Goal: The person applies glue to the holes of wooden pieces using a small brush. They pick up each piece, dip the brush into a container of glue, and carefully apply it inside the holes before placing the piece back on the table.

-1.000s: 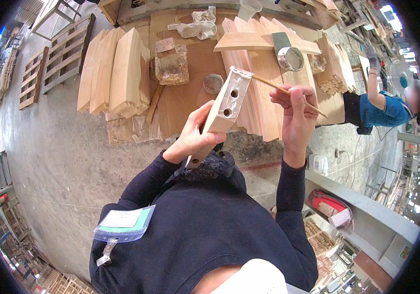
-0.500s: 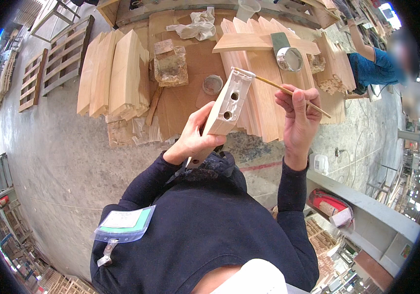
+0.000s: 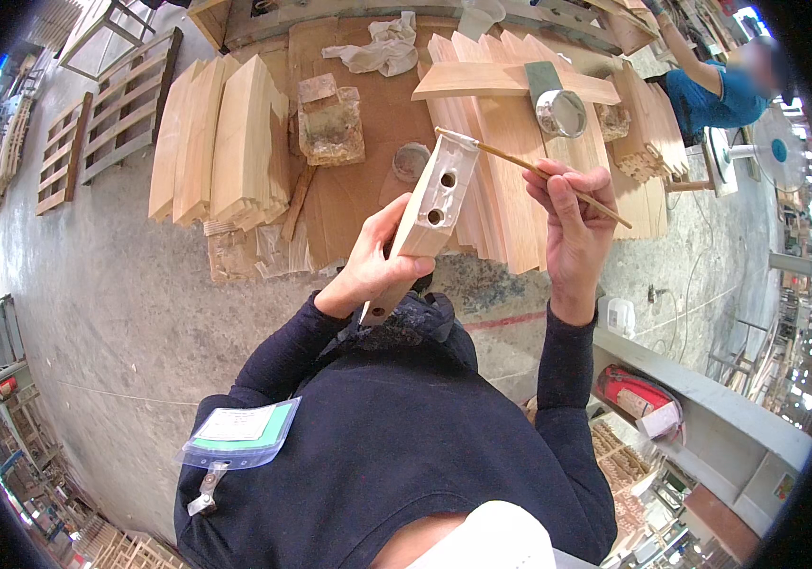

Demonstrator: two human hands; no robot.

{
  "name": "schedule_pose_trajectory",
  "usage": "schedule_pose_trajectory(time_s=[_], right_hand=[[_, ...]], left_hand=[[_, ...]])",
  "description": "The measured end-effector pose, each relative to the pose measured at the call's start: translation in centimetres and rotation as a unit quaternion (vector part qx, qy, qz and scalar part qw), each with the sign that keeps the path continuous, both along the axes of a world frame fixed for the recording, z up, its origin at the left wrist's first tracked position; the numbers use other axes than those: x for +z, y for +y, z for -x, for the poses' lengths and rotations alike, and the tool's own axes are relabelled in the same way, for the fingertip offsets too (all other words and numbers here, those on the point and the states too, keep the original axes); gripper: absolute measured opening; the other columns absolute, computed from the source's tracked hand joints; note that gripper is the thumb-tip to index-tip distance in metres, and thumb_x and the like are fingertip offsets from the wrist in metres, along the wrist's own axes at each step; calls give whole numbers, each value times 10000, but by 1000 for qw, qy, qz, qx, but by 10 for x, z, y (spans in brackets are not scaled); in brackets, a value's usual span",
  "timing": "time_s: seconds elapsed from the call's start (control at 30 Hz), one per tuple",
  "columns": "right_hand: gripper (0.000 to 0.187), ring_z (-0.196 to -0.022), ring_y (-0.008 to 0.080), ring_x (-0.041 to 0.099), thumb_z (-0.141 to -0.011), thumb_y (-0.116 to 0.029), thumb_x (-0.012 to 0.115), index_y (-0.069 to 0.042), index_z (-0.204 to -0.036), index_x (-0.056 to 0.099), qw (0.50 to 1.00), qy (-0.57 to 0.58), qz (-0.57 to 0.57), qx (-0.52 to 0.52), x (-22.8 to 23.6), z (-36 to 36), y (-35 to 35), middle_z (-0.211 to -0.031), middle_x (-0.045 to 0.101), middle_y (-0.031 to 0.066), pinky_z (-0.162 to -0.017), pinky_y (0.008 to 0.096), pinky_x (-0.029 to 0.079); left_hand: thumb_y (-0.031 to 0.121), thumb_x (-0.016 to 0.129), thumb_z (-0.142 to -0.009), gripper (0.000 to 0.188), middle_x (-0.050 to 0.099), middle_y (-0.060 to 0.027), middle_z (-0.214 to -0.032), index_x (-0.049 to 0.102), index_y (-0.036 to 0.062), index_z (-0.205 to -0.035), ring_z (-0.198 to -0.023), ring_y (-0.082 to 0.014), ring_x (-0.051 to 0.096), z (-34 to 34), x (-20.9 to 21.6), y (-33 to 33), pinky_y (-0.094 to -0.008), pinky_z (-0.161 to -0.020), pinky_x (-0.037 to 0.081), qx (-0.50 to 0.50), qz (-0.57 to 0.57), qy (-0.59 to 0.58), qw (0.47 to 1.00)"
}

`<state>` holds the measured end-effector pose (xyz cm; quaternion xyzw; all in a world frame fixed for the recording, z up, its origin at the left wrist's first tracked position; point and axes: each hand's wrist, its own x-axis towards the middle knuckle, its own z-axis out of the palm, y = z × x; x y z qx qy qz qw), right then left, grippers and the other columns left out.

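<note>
My left hand [image 3: 379, 264] is wrapped round a pale wooden block [image 3: 412, 228], tilted with its end face up. Two round dark holes pierce that face, and a whitish wet-looking coat covers it. Between the thumb and fingers of my right hand [image 3: 576, 213] is a thin brush [image 3: 529, 168]. Its white-coated tip touches the top edge of the block's end face. Beyond the block stands a small round pot [image 3: 412, 163] with whitish stuff in it. An open can [image 3: 560, 114] sits on the stacked boards to the right.
Stacked wooden boards lie left [image 3: 249, 142] and right [image 3: 505, 190] on a cardboard-covered surface [image 3: 382, 114]. A crusted block-shaped container [image 3: 331, 128] and a white rag [image 3: 377, 45] are between them. A person in blue [image 3: 709, 95] works at far right. A grey beam [image 3: 709, 389] runs lower right.
The brush tip and the block's upper end have shifted slightly left, the tip staying at the top edge. The person in blue has moved. Both my hands keep their hold.
</note>
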<state>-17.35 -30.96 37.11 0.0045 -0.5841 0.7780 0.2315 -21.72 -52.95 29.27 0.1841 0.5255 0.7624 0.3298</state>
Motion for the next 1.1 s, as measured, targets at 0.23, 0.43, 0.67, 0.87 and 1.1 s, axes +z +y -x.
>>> schedule_pose_trajectory(time_s=[0.23, 0.43, 0.67, 0.87, 1.1], right_hand=[[119, -1018, 272, 658, -890, 42, 597, -64, -905, 547, 999, 6, 1, 40, -2, 0, 5, -1064, 666, 183, -887, 362, 567], [154, -1042, 302, 647, -867, 62, 620, -69, -865, 540, 999, 20, -7, 32, -1, 6, 9, -1033, 672, 219, -861, 363, 564], [104, -895, 255, 697, -877, 2, 643, -53, -881, 555, 990, -29, 68, -118, 7, 1, 11, -1011, 677, 218, -696, 285, 597], [170, -750, 245, 709, -922, -169, 629, -42, -906, 516, 995, -44, 5, -92, 4, -19, -8, -911, 684, 229, -612, 284, 591], [196, -726, 251, 704, -935, -211, 616, -61, -926, 491, 992, -46, -43, -108, -1, -25, -13, -880, 686, 231, -581, 292, 575]], left_hand=[[262, 731, -647, 738, 570, -53, -1122, 479, -8, -1286, -1053, -135, 508, -2, 0, -1, -283, -955, 380, 3, 0, -9, 1000], [193, 686, -663, 620, 565, -27, -1043, 503, 5, -1224, -943, -93, 502, -3, 6, 0, -247, -841, 383, 21, -9, 40, 999], [72, 584, -744, 367, 541, 42, -846, 551, 23, -1106, -696, -9, 471, -5, 3, 2, -165, -603, 371, 50, -15, 12, 999], [171, 659, -718, 524, 561, -17, -974, 521, 6, -1196, -897, -86, 501, -1, 4, 0, -239, -803, 395, 48, 23, 9, 999], [256, 716, -692, 579, 581, -42, -981, 530, -4, -1174, -917, -133, 538, 1, 11, 5, -272, -839, 437, 87, 52, 42, 994]])
